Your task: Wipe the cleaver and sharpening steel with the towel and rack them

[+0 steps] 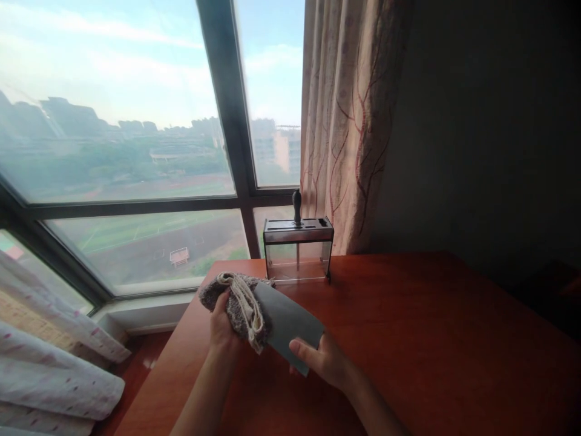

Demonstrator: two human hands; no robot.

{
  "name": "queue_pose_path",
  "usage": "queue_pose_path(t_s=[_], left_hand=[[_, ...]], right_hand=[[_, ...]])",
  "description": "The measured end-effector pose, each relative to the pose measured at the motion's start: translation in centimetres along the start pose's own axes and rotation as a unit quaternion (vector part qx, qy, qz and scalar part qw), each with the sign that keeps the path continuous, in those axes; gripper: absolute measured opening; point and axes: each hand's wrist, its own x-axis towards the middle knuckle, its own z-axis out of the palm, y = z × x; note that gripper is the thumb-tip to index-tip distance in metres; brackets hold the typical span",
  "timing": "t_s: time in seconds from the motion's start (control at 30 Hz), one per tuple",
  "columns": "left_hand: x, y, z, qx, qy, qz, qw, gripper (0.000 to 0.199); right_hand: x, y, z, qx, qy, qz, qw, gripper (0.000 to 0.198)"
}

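Note:
My left hand [223, 324] is closed on a bunched cloth [236, 303], grey-brown and fuzzy with a pale, folded border. The cloth lies against the far end of a wide, flat grey cleaver [290, 324] and hides that end. At the near end, my right hand [324, 360] grips the cleaver, thumb lying on the blade face. Most of its handle is hidden by the hand. Both hands are above the table. Beyond them stands a clear-sided knife block [298, 231] with a dark top, one black-handled tool [296, 207] upright in it.
The reddish-brown wooden table [408, 315] spreads out to the right. Large window panes with a dark frame [247, 181] rise behind it. A patterned curtain [345, 121] hangs behind the knife block, and another curtain [49, 375] is at the lower left.

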Motion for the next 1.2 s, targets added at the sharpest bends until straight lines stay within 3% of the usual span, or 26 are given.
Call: queue_pose_path(t_s=[0.1,0.17,0.3,0.43,0.53,0.63,0.7,0.83,1.03,1.2], left_hand=[[0.2,-0.1,-0.1,0.014,0.018,0.007,1.000,0.015],[0.3,-0.1,-0.1,0.021,0.033,0.017,0.999,0.014],[0.5,-0.1,-0.3,0.039,0.074,0.053,0.995,0.005],[0.6,-0.4,-0.4,0.053,0.099,0.078,0.991,0.002],[0.2,-0.5,-0.2,0.053,0.078,0.067,0.993,0.003],[-0.6,-0.5,0.3,0.022,0.012,0.032,0.999,0.011],[-1.2,-0.3,0.5,-0.012,-0.028,0.000,1.000,0.018],[-1.6,0.3,0.6,-0.073,-0.064,-0.035,0.995,0.041],[-1.2,0.9,0.1,-0.081,-0.159,-0.022,0.984,0.063],[-1.2,1.3,0.4,-0.081,-0.108,-0.028,0.990,0.055]], right_hand=[[0.1,0.5,-0.3,-0.056,0.009,-0.015,0.998,0.032],[0.1,0.7,-0.6,-0.147,0.020,-0.037,0.988,0.029],[0.2,0.6,-1.1,-0.342,0.031,-0.096,0.934,0.031],[0.3,0.5,-1.2,-0.422,0.032,-0.150,0.893,0.031],[0.4,0.8,-0.9,-0.362,0.050,-0.117,0.923,0.035],[0.5,1.2,-0.6,-0.209,0.094,-0.052,0.972,0.037],[0.7,1.0,-0.5,-0.122,0.097,-0.031,0.987,0.040],[0.8,0.0,-0.4,-0.039,0.093,-0.016,0.995,0.045],[0.7,-0.2,-0.6,0.052,0.166,-0.002,0.985,0.039],[0.6,-0.3,-0.3,0.036,0.159,0.000,0.987,0.043]])
